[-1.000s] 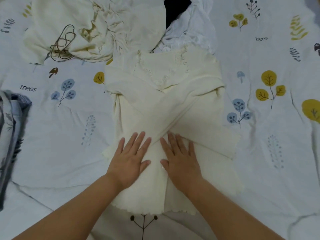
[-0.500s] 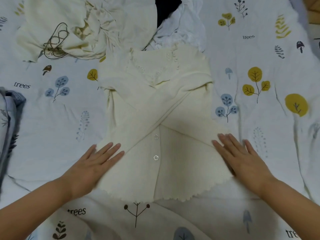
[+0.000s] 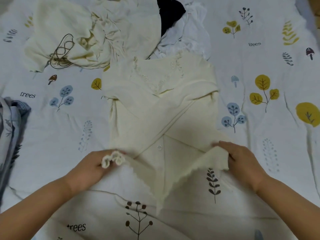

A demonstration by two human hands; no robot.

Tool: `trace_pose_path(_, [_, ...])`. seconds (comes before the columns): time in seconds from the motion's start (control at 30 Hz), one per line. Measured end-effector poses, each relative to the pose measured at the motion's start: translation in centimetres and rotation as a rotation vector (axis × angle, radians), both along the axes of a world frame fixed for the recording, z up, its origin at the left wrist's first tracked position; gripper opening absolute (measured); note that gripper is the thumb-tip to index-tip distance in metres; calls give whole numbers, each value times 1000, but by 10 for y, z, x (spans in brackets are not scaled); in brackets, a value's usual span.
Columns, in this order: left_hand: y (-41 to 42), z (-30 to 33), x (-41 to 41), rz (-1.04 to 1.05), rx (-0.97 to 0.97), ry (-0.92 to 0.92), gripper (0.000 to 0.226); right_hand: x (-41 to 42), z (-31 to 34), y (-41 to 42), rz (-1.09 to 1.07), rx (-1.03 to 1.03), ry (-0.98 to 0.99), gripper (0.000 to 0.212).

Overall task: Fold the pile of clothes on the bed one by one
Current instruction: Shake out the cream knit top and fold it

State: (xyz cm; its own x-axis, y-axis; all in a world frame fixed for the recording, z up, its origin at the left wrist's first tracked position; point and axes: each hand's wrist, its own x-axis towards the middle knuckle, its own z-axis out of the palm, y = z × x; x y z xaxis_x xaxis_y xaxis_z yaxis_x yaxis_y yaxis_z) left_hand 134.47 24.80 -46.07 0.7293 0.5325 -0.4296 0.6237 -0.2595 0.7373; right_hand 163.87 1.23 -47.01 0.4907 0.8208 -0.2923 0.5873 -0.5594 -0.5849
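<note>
A cream knit cardigan (image 3: pixel 161 108) lies face up on the bed, its two sleeves crossed over the front. My left hand (image 3: pixel 93 168) grips the bottom left corner of its scalloped hem, bunched between the fingers. My right hand (image 3: pixel 242 160) pinches the bottom right corner and holds it lifted off the sheet. The hem between both hands hangs down in a point. Behind the cardigan lies the pile: a crumpled cream garment (image 3: pixel 90 32) with a brown cord, a black piece (image 3: pixel 170 13) and a white piece (image 3: pixel 190 37).
The bed sheet (image 3: pixel 259 118) is white with printed trees, leaves and mushrooms. A grey-blue patterned fabric (image 3: pixel 10 129) lies at the left edge. Bare sheet stretches to the right of the cardigan and in front of it.
My hands slid from the cardigan's middle out to its sides, then closed on the two bottom corners and lifted the hem off the sheet.
</note>
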Motion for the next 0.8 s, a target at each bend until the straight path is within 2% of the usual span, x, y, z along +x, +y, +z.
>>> trace_pose_path(0.07, [17, 13, 14, 186, -84, -48, 34, 10, 16, 19, -157, 132, 135, 53])
trace_pose_path(0.13, [40, 24, 29, 310, -147, -119, 39, 27, 28, 42, -237, 234, 185, 39])
trace_pose_path(0.2, [68, 29, 45, 492, -268, -240, 26, 40, 37, 66, -333, 305, 199, 26])
trace_pose_path(0.3, [99, 20, 66, 723, -294, -267, 21, 56, 41, 97, -497, 312, 274, 33])
trace_pose_path(0.37, [105, 7, 77, 739, -298, -161, 26, 62, 36, 110, -517, 180, 313, 33])
trace_pose_path(0.43, [103, -4, 82, 625, -311, -13, 27, 63, 31, 117, -473, -31, 346, 28])
trace_pose_path(0.53, [100, -8, 83, 462, -119, 46, 9, 63, 23, 117, -278, -255, 216, 32])
trace_pose_path(0.6, [103, -3, 85, 449, -12, -30, 17, 65, 26, 117, -228, -208, 107, 22])
trace_pose_path(0.67, [110, 7, 90, 463, 49, -114, 18, 70, 32, 119, -247, -51, 66, 16])
trace_pose_path(0.8, [146, 27, 112, 609, 138, -298, 15, 95, 46, 140, -353, 297, 71, 30])
